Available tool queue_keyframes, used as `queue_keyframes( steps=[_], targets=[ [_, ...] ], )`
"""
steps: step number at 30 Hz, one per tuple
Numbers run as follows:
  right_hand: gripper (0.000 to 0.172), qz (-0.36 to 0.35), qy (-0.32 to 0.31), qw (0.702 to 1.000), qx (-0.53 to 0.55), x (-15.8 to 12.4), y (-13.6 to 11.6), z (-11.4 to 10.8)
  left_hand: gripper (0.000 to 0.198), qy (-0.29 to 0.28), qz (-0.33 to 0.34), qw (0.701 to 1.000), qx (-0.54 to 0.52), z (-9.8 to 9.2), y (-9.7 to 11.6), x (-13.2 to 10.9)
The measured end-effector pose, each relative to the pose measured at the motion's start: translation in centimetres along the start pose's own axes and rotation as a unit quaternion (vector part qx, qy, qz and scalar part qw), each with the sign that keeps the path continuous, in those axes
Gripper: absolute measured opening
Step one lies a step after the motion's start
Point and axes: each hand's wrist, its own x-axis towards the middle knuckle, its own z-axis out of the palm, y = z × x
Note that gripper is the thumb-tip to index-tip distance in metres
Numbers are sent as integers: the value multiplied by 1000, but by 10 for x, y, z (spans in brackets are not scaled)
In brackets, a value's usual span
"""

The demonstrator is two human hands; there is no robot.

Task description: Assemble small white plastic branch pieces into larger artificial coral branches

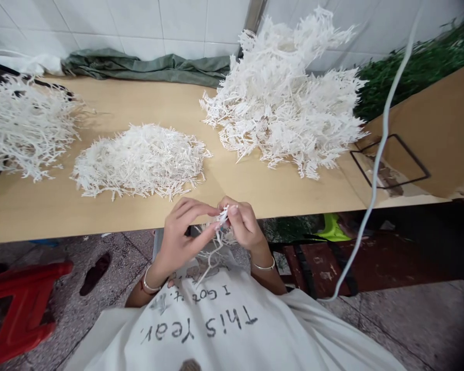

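Note:
Close to my chest, at the table's front edge, both hands meet around a white branching artificial sprig (224, 213). My left hand (185, 229) pinches it from the left with thumb and forefinger. On the other side my right hand (244, 226) is closed on it, fingers curled and thumb on top. Thin pale stems (216, 255) hang below my hands, in front of my shirt. Just beyond my left hand lies a low heap of short white sprigs (143, 162). A taller pile of fuller white sprays (286, 103) rises farther back on the right.
Tan board covers the table (112, 219). More white branches (23, 126) lie at the far left. Green cloth (147, 69) runs along the tiled wall. A pale cable (382, 139) hangs at right, before a black wire frame (410, 183). A red stool (27, 304) stands lower left.

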Motion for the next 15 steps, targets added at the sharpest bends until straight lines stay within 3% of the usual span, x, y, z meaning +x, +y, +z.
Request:
queue_keyframes(
  steps=[5, 9, 12, 15],
  targets=[
    [32, -36, -12, 998, -57, 4, 4, 5, 15, -52, -58, 993, -90, 0, -14, -3],
    [33, -43, 31, 997, -53, 5, 6, 9, 13, -97, -86, 977, -169, 0, -15, -8],
    [35, -32, 68, 996, -52, 4, 7, 10, 11, -103, -117, 960, -231, 3, -16, -12],
    [34, -22, 65, 995, -72, 4, 7, 10, 17, -82, -146, 943, -287, 6, -21, -14]
  ],
)
